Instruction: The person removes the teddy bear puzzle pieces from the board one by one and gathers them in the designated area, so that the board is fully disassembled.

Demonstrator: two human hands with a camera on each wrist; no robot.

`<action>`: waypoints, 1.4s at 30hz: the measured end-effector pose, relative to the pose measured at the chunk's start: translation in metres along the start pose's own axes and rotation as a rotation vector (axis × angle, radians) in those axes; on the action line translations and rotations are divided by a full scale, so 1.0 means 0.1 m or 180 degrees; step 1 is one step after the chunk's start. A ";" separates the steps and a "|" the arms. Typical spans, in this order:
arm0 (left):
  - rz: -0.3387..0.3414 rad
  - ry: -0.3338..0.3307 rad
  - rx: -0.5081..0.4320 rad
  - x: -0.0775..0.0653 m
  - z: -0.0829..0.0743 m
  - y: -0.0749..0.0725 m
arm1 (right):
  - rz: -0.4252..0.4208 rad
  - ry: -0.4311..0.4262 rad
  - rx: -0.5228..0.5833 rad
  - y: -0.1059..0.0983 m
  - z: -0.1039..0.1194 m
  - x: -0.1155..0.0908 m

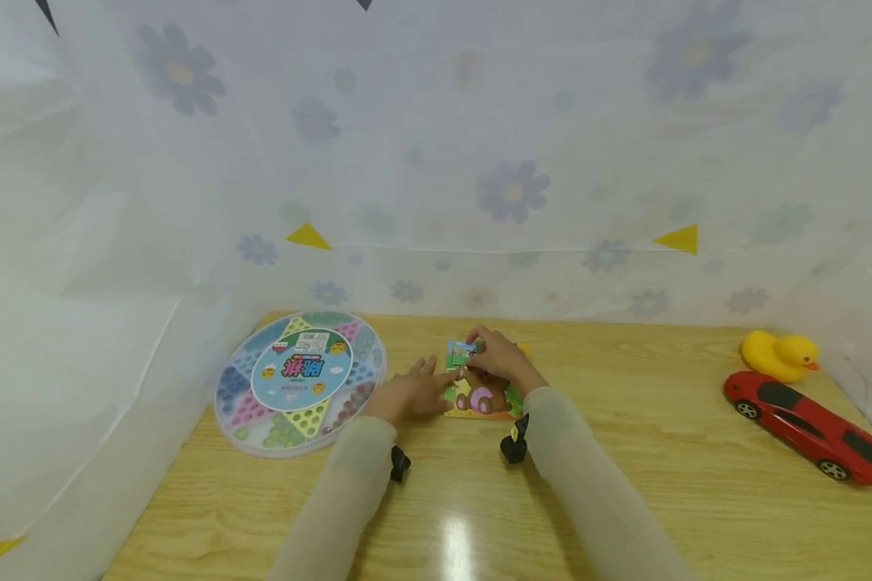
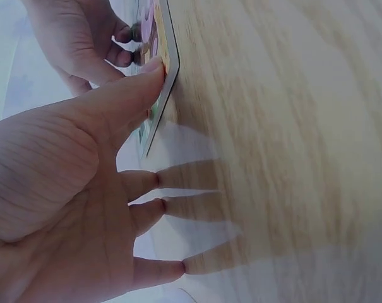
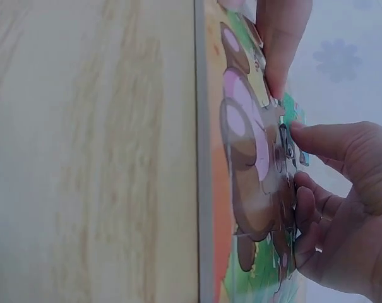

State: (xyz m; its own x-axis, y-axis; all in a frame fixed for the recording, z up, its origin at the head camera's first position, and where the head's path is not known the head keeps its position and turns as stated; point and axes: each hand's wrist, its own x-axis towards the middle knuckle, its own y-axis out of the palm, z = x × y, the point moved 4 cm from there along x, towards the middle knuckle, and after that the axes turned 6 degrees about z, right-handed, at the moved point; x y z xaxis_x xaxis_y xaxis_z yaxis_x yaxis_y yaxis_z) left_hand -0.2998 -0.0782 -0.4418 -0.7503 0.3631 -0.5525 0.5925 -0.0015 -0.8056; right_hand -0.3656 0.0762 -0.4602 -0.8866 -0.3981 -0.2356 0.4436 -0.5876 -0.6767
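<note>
The bear puzzle (image 1: 482, 401) lies flat on the tabletop (image 1: 618, 355), between the two hands and directly under the fingers of the right hand (image 1: 500, 359). The left hand (image 1: 410, 391) is spread: its thumb rests on the near edge of the puzzle, and other fingertips touch the tabletop beside it. The right hand is curled over the puzzle's far part, and it seems to pinch a small puzzle piece (image 3: 290, 149) between thumb and fingers; the tips partly hide it, so the exact grip is difficult to tell.

I judge that the puzzle is light and thin, with a stiff base that could slide easily on the smooth wood. Therefore the left thumb is well placed on the border to hold it steady. The piece is probably stiff but easy to bend at its tabs, and its glossy face may slip. It is better to take it by opposite edges, with little force.

Left of the left hand lies a round board game (image 1: 301, 371); well to the right of the right hand are a red car (image 1: 807, 428) and a yellow duck (image 1: 766, 355).
</note>
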 end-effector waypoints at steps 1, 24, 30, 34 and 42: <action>0.0003 -0.0012 0.0036 0.01 0.00 -0.01 | -0.0007 0.0008 0.0041 -0.01 0.01 -0.01; 0.0027 -0.0011 0.0105 -0.01 0.01 0.05 | -0.0877 0.0363 0.1628 0.02 -0.12 -0.05; 0.0029 0.0006 0.0117 -0.02 0.01 0.05 | -0.1029 0.0199 0.1667 0.03 -0.13 -0.06; 0.0028 0.0029 0.0109 -0.02 0.01 0.03 | -0.1010 0.0076 0.1692 -0.01 -0.14 -0.09; 0.0059 0.0029 0.0071 -0.03 0.01 0.03 | -0.0853 0.0022 0.1914 -0.23 -0.31 -0.18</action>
State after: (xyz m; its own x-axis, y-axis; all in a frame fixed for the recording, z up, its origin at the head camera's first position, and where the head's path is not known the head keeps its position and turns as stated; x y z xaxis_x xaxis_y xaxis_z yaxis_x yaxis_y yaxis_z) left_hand -0.2965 -0.0799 -0.4426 -0.7364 0.3714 -0.5655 0.5995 -0.0291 -0.7999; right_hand -0.3635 0.1191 -0.4623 -0.9764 -0.1800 -0.1190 0.2015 -0.9578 -0.2051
